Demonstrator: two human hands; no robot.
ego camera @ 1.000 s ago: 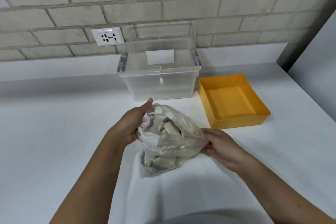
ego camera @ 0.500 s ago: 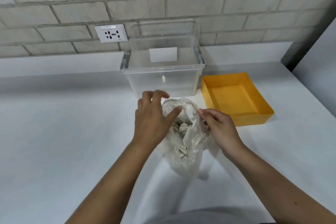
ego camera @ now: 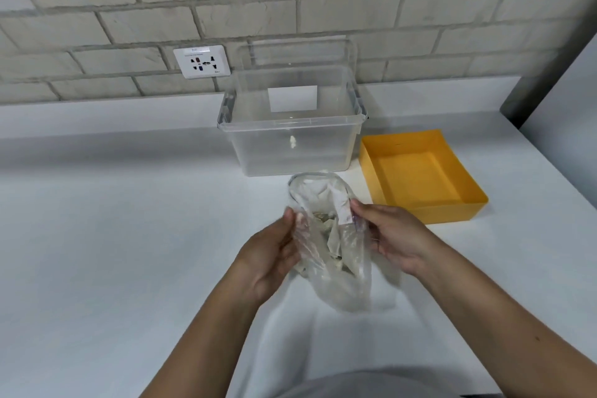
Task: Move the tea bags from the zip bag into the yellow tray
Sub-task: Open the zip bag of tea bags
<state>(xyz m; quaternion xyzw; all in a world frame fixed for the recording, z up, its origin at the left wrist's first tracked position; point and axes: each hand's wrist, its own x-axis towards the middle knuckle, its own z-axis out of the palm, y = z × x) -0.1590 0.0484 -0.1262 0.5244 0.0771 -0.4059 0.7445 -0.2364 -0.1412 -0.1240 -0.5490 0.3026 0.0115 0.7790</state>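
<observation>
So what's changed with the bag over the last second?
The zip bag was turned from lying sideways to upright, mouth upward. The left hand came off its top and now holds the mouth's left edge; the right hand pinches the right edge. Tea bags stay inside; yellow tray and clear box unmoved.

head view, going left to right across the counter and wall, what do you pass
white wall socket → left hand → clear plastic zip bag → right hand → square yellow tray. The clear plastic storage box spans the middle, so it is left out.
</observation>
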